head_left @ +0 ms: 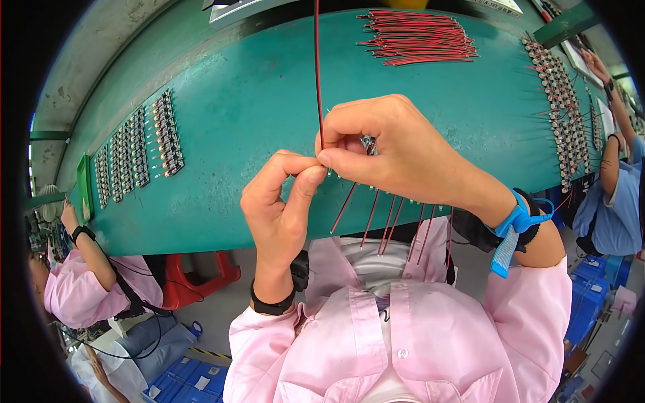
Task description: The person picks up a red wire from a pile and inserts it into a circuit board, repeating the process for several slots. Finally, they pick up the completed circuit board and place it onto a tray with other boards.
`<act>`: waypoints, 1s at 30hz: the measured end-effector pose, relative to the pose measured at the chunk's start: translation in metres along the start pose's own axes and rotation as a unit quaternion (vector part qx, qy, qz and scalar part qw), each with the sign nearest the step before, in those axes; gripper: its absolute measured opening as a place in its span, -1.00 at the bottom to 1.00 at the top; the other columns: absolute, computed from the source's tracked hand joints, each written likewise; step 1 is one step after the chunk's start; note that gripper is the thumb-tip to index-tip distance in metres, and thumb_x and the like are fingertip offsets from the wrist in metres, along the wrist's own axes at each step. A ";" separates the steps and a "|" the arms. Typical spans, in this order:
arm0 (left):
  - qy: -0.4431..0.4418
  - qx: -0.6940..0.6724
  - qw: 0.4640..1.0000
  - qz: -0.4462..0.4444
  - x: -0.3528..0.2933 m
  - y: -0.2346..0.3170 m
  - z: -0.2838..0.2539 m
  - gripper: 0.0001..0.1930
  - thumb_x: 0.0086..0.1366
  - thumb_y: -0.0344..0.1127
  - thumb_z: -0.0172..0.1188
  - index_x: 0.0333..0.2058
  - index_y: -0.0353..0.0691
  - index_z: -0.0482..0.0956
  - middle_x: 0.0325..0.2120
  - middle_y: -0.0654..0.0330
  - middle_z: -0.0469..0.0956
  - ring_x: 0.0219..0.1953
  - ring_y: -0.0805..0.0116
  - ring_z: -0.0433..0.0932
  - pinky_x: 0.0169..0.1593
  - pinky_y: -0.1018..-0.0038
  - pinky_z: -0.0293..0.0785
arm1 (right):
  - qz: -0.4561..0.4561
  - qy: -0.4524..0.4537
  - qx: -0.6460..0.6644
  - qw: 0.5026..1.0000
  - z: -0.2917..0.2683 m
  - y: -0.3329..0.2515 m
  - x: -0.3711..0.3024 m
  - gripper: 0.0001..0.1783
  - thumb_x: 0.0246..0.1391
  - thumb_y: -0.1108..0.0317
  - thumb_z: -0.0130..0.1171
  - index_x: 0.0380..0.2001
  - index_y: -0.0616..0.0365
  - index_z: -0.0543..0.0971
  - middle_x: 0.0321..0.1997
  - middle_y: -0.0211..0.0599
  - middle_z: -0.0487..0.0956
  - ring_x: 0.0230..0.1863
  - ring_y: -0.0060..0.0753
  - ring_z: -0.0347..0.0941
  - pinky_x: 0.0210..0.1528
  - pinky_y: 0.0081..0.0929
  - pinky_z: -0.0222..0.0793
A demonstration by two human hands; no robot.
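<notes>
On the worktop (235, 101), board rows (138, 146) lie at the left of the frame, a wire bundle (420, 38) at the upper centre-right, and further boards (561, 107) at the right. One single wire (318, 67) runs from the top edge to the centre, the left grip (277, 201) below left of its lower end, the right grip (393, 141) to its right. A chair (201, 281) stands below the worktop's lower-left edge.

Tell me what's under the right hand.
Several red-and-black wires stick out below the right hand; a small metallic part shows inside its curl. The hand covers the rest.
</notes>
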State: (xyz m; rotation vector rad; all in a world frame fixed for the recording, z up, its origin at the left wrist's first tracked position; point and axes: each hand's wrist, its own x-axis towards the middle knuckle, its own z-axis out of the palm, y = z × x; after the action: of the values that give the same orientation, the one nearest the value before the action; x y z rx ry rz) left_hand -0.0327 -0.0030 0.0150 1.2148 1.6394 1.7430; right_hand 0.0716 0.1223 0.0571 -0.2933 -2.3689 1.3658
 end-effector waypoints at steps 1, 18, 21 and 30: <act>0.000 0.000 1.000 0.003 0.001 0.000 0.001 -0.93 0.09 -0.47 0.12 -0.51 -0.35 0.45 -0.65 0.22 0.41 -0.59 0.54 0.33 -0.52 0.65 0.21 | 0.011 -0.001 0.010 1.000 0.000 0.001 -0.001 -0.93 -0.20 0.48 0.10 -0.61 0.26 0.46 -0.71 -0.40 0.35 -0.67 -0.63 0.21 -0.62 -0.64 0.14; -0.039 0.016 0.999 0.018 0.002 -0.004 -0.002 -0.91 0.15 -0.47 0.04 -0.48 -0.38 0.39 -0.60 0.25 0.35 -0.55 0.55 0.30 -0.48 0.68 0.20 | 0.001 -0.008 0.024 1.000 0.001 0.006 -0.001 -0.95 -0.19 0.50 0.08 -0.59 0.26 0.47 -0.69 -0.42 0.36 -0.66 -0.66 0.22 -0.62 -0.67 0.15; -0.006 0.004 1.000 -0.001 0.000 -0.004 0.000 -0.96 0.06 -0.53 0.11 -0.52 -0.35 0.43 -0.65 0.22 0.40 -0.61 0.50 0.33 -0.53 0.62 0.21 | 0.045 -0.027 0.052 0.997 0.000 0.006 -0.001 -0.95 -0.19 0.50 0.08 -0.58 0.27 0.47 -0.68 -0.44 0.37 -0.64 -0.68 0.23 -0.61 -0.67 0.16; -0.011 -0.010 1.000 -0.013 0.000 -0.012 0.004 -0.95 0.04 -0.52 0.12 -0.46 -0.33 0.46 -0.58 0.19 0.45 -0.55 0.42 0.37 -0.46 0.57 0.27 | 0.078 -0.004 0.023 0.997 -0.005 0.012 0.000 -0.94 -0.18 0.49 0.07 -0.60 0.27 0.46 -0.68 -0.48 0.39 -0.59 -0.73 0.24 -0.57 -0.73 0.14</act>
State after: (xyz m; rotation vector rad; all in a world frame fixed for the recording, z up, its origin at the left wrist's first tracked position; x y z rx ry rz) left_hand -0.0324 0.0013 0.0037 1.1932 1.6139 1.7209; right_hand 0.0732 0.1320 0.0487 -0.4690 -2.3596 1.4912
